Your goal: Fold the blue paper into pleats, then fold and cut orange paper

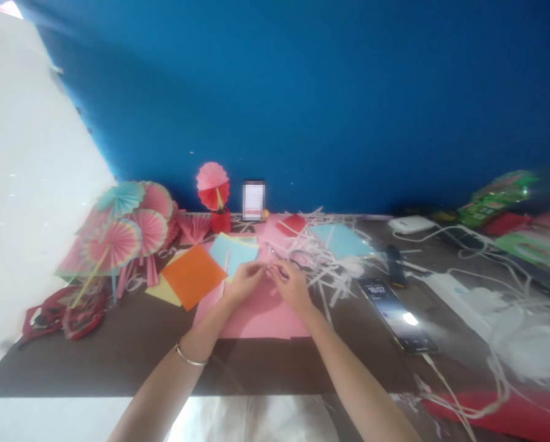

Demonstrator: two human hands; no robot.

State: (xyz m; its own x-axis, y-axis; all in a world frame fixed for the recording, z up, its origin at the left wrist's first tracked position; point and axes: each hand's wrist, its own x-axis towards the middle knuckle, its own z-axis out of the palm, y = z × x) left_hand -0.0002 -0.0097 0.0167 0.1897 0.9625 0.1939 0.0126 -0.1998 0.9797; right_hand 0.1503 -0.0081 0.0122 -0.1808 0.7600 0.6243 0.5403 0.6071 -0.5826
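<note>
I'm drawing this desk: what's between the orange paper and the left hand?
In the head view, a pale strip lies between the orange paper and the left hand, with blue paper and pink paper around it.

The hands (246,281) are over paper (261,322), fans (110,244) left, probably power strip (457,302) right.

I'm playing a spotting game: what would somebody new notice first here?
Probably the big, bright blue wall behind the table. Next might come the colourful paper fans bunched at the table's left end, then the orange paper left of the hands, which meet above pink paper.
</note>
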